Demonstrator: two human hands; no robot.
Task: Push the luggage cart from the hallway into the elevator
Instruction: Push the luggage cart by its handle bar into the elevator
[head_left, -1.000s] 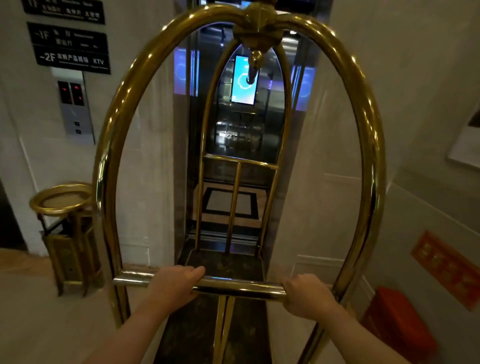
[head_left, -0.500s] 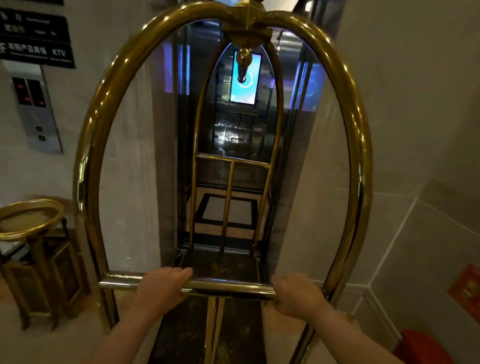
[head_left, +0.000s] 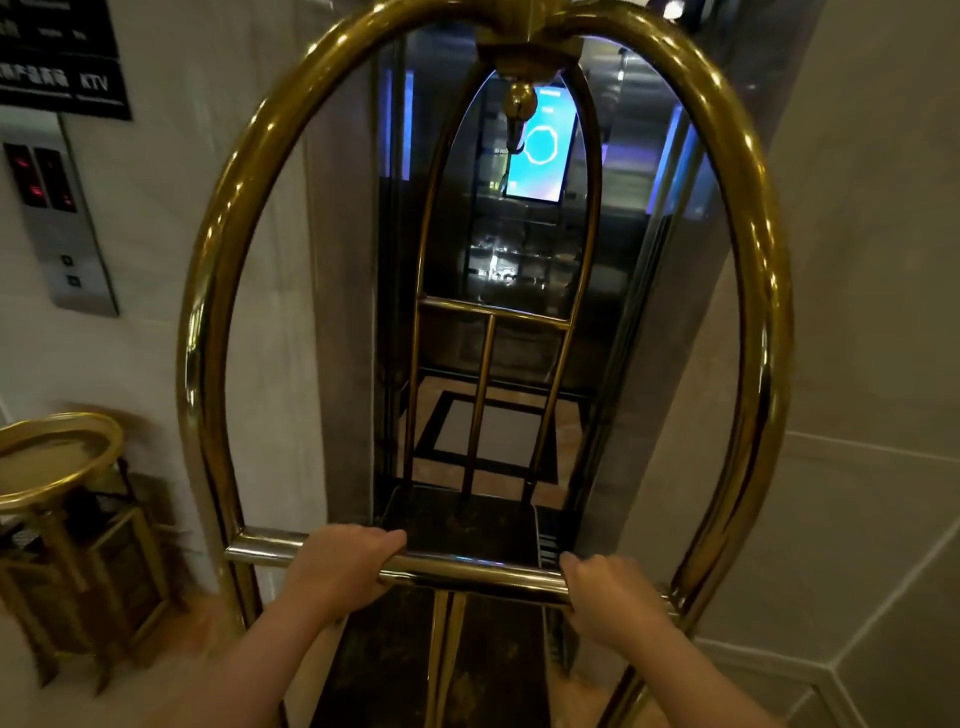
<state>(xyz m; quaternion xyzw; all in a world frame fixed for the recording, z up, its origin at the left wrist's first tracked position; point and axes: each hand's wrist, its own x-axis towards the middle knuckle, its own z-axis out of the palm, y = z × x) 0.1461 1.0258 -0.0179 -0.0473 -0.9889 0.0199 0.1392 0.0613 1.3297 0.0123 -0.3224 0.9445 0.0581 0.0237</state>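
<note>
A brass luggage cart (head_left: 208, 291) with tall arched hoops fills the view, pointed straight at the open elevator (head_left: 498, 426). Its dark platform (head_left: 457, 519) reaches the door threshold, and the far hoop stands in the doorway. My left hand (head_left: 343, 564) is wrapped over the cart's horizontal handle bar (head_left: 467, 569), left of centre. Near the bar's right end, my right hand (head_left: 608, 592) grips it too. Nothing lies on the platform.
A gold ashtray bin (head_left: 62, 519) stands against the wall at the left. The elevator call panel (head_left: 57, 223) is above it, under black floor signs. Marble walls flank the narrow doorway closely on both sides. A lit screen (head_left: 540, 150) hangs on the elevator's back wall.
The cart has rolled forward toward the elevator, its front platform now at the threshold. The view has shifted right and closer; the red object at the lower right is out of view.
</note>
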